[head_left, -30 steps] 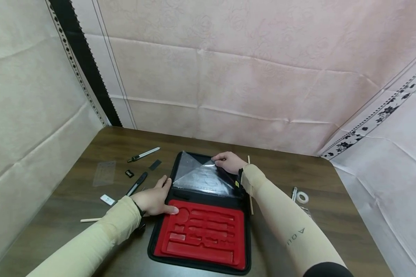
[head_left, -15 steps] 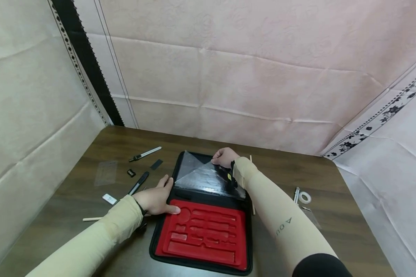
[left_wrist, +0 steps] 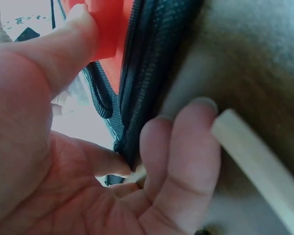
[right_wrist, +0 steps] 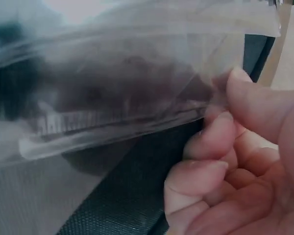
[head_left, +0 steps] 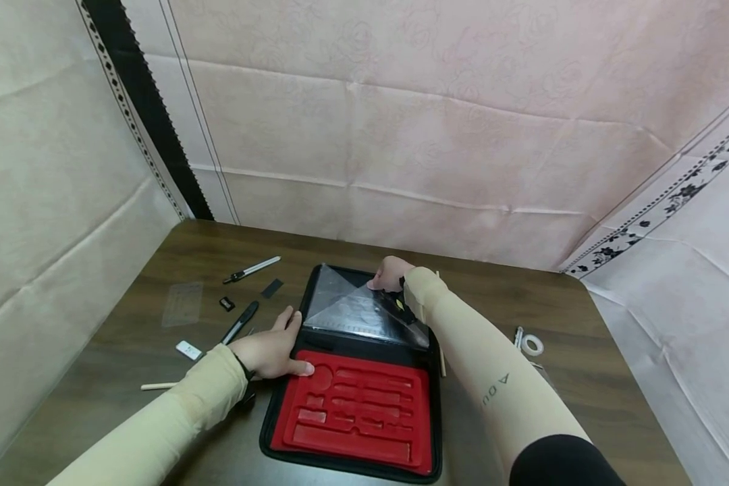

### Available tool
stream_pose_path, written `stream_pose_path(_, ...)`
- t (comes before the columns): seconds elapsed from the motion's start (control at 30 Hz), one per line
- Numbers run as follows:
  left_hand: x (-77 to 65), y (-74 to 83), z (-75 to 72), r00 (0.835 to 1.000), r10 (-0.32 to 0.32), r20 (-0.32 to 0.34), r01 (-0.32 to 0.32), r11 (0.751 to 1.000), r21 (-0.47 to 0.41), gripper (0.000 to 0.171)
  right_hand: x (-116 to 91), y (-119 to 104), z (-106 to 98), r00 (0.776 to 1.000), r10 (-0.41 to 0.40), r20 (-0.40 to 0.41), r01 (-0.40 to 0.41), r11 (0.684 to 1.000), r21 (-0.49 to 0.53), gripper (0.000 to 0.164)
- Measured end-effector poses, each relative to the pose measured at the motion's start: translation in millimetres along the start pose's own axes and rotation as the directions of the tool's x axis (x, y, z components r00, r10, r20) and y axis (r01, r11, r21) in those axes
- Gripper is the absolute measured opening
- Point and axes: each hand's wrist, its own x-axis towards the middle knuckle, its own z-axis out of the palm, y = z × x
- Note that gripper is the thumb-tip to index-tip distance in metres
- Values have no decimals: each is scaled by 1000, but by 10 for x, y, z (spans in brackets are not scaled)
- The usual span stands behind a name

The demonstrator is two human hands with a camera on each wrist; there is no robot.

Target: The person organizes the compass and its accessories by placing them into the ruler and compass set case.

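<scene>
A black zip case (head_left: 436, 432) lies spread open on the table, with a red moulded tray (head_left: 364, 412) in its near half. Over the far half lies a clear plastic sleeve (head_left: 343, 317), which shows a diagonal fold line. My right hand (head_left: 391, 273) pinches the sleeve's edge between thumb and fingertips; in the right wrist view the clear film (right_wrist: 137, 88) runs straight into that pinch. My left hand (head_left: 270, 356) rests on the case's left side, thumb (left_wrist: 81, 29) on the red tray and the other fingers along the outer zip edge.
Left of the case lie a black-handled tool (head_left: 241, 322), a small black block (head_left: 227, 304), a white block (head_left: 188, 349), a slim black-and-silver tool (head_left: 252, 269) and a clear sheet (head_left: 182, 304). A white ring-shaped roll (head_left: 531, 345) sits on the right.
My right wrist and forearm have swung a little to the left, the fingers staying on the sleeve's edge. The left hand and the case keep their places.
</scene>
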Motion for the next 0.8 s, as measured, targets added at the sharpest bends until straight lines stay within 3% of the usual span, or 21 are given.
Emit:
stream_pose_path(0.17, 4, -6, 8, 1000, 1, -11, -1, 1000, 10, 104, 35, 40, 26, 999, 36, 24, -39, 992, 118, 41)
stream_pose_path(0.33, 0, -4, 8, 1000, 11, -16, -11, 1000, 17, 104, -28, 60, 44, 999, 49, -17, -44, 975, 216, 35)
stream_pose_path(0.5, -7, -3, -4, 1000, -2, -7, 2, 1000, 13, 103, -19, 23, 60, 999, 34, -26, -30, 991, 132, 37)
stream_pose_path(0.63, -7, 22, -21, 1000, -19, 7, 19, 1000, 19, 104, 29, 17, 80, 1000, 26, -16, -26, 1000, -18, 47)
stream_pose_path(0.8, -17, 43, -25, 999, -27, 19, 26, 999, 32, 104, 29, -29, 79, 998, 64, 9, -60, 967, -246, 44)
